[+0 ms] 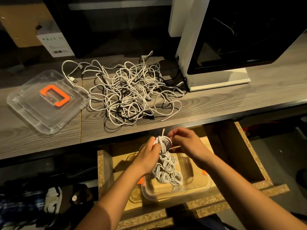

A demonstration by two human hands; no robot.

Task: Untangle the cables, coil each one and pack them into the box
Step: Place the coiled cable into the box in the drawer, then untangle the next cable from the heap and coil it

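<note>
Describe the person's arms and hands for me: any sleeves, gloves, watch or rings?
No gloves on the left hand or the right hand. The left forearm and right forearm are bare to the frame edge, with no sleeve in view. No watch, wristband or ring shows on either.

The left hand (pixel 147 155) covered the left side of the coil (pixel 163 143) and 1 corner of the box (pixel 182 192). The monitor (pixel 249 39) ran past the top edge. Carton (pixel 54 44) print was too small to read.
</note>
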